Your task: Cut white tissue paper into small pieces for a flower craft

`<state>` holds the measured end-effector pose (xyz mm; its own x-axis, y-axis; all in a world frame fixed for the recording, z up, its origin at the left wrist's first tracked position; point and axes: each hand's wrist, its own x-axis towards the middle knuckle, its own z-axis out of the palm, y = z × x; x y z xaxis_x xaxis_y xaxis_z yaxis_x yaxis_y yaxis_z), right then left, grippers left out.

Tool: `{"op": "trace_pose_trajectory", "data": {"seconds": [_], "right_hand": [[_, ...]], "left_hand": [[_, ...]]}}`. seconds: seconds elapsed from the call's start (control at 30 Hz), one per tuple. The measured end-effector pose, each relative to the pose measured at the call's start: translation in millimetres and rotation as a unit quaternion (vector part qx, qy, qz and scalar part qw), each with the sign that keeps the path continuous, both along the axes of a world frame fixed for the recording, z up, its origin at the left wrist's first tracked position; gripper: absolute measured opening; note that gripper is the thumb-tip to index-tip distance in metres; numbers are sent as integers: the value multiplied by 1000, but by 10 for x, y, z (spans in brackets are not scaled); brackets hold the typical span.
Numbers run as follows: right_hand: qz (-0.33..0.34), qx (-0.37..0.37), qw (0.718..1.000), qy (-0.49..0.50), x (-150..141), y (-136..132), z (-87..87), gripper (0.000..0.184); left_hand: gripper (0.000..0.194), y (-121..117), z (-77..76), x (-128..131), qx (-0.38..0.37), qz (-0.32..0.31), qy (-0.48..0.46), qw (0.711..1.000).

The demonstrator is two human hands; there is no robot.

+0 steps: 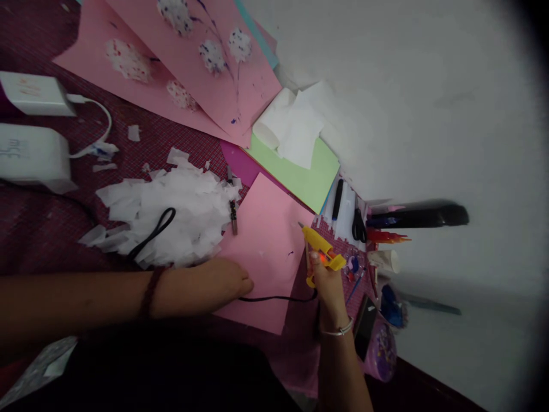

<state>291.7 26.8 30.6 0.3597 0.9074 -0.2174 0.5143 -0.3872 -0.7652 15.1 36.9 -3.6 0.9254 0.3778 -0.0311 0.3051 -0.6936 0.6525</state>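
My right hand (329,289) grips a yellow hot glue gun (317,243) by its handle, with an orange-red light glowing at the grip. The nozzle points up and left, above the right edge of a pink paper sheet (266,252). A black cord (278,298) runs from the gun across the sheet to my left hand (210,286). The left hand's fingers are curled closed at the cord, over the sheet's lower left part; their undersides are hidden. A heap of white tissue pieces (171,200) lies beyond the left forearm, with a loop of black cord on top.
A dark patterned pen (232,206) lies between heap and sheet. Pink sheets with white tissue flowers (212,57) lie at the back, near a white paper roll (272,123) and green paper (300,171). White adapters (34,151) stand left. Scissors (359,223) and paints lie along the wall.
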Motion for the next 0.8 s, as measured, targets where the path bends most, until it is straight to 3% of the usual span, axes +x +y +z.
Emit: {"op": "trace_pose_trajectory", "data": {"seconds": [0.2, 0.5, 0.8], "right_hand": [[24, -15, 1000, 5, -4, -37, 34, 41], [-1, -9, 1000, -4, 31, -54, -8, 40], [-7, -13, 1000, -9, 55, -87, -23, 48]], "left_hand": [[23, -12, -23, 8, -7, 5, -36, 999], [20, 2, 35, -11, -7, -19, 4, 1000], [17, -8, -17, 11, -7, -12, 2, 1000]]}}
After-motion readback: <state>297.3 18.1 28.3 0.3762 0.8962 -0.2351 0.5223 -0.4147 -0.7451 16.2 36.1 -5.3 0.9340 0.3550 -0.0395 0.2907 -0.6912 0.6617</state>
